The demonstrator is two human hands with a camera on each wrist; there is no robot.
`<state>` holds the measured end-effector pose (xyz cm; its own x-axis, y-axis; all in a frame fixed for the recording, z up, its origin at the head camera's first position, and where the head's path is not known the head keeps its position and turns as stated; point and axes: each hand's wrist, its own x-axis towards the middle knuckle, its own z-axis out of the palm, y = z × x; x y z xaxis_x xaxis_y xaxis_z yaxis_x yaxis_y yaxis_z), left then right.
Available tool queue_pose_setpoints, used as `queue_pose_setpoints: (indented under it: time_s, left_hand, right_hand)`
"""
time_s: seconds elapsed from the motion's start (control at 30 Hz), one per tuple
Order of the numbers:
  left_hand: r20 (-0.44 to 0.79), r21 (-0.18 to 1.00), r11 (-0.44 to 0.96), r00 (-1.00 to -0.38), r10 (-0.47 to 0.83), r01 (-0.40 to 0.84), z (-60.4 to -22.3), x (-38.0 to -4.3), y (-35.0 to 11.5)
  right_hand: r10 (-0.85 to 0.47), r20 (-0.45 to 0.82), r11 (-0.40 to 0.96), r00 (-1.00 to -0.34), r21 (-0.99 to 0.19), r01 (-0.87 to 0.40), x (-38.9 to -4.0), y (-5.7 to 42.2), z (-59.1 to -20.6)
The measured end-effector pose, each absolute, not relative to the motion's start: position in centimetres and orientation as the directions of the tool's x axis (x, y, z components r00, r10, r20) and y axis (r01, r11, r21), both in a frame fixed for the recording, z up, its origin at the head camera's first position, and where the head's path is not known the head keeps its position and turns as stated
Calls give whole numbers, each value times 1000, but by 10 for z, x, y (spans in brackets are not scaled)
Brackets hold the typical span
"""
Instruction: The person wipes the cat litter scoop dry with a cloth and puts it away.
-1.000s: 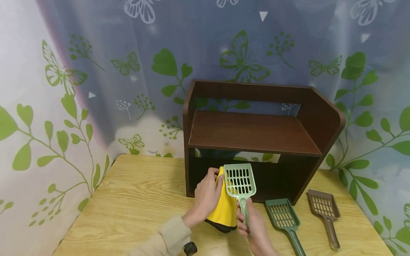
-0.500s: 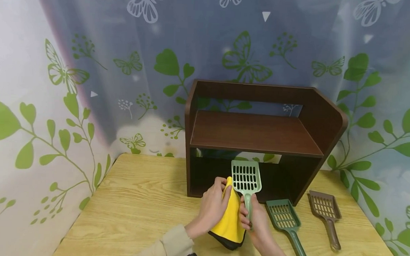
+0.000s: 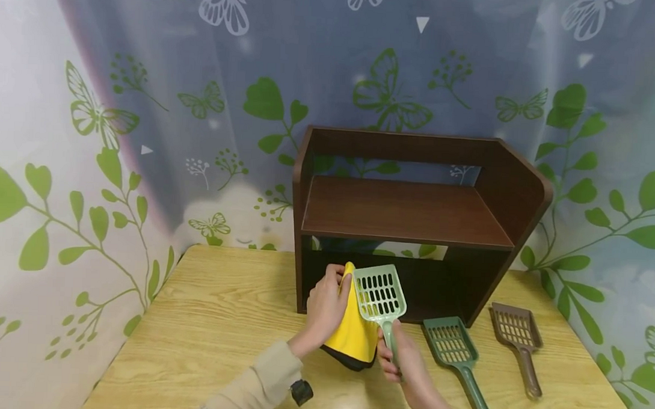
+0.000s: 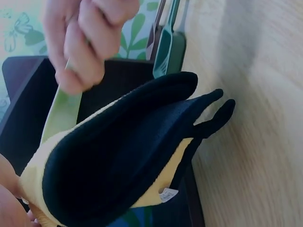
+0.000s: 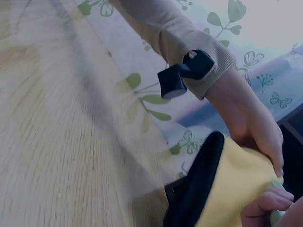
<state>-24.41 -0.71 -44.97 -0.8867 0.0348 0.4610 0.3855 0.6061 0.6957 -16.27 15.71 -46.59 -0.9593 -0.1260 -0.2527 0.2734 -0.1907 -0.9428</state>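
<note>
Trainee: What do the hands hold, and which step is this?

Instructor: The right hand grips the handle of the light green scoop, at the lower centre of the frame; the left hand, just left of it, pinches the upper end of a yellow cloth with a black border; some yellow shows through the left-hand slots, so the cloth lies partly behind the blade; judged from this, the step is wiping the scoop.

Trainee: What does the next move call for?

Instructor: Probably a steady right-hand grip, with the cloth pressed flat along the slots; the loose black end should be kept clear of the handle.

Trainee: Which way does the scoop point?

Instructor: Blade up the frame, handle down; the long axis leans slightly left at the top; the blade appears in front of the lower compartment of the shelf unit; whether it enters, I cannot tell.

Trainee: And beyond?

Instructor: A dark green scoop and a brown scoop lie on the counter, lower right; behind the shelf unit hangs a patterned curtain.
</note>
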Motion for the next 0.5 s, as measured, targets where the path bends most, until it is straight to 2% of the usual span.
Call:
queue_pose_setpoints:
  time_s: [0.2,0.37,0.5]
  left_hand:
    - [439,686,619,-896,68,383,-448,-250,-22]
    - [458,679,589,-880,127,439,-448,-255,-34]
    - [474,686,564,-871,131,459,-447,-254,-41]
  right_hand:
    - [-296,-250,-32,-922,-962,272,-163,181,-460]
    - [-327,-286,137,-901,-957,254,-163,197,-448]
    - [-343,-288,190,-894,-953,234,-162,207,-438]
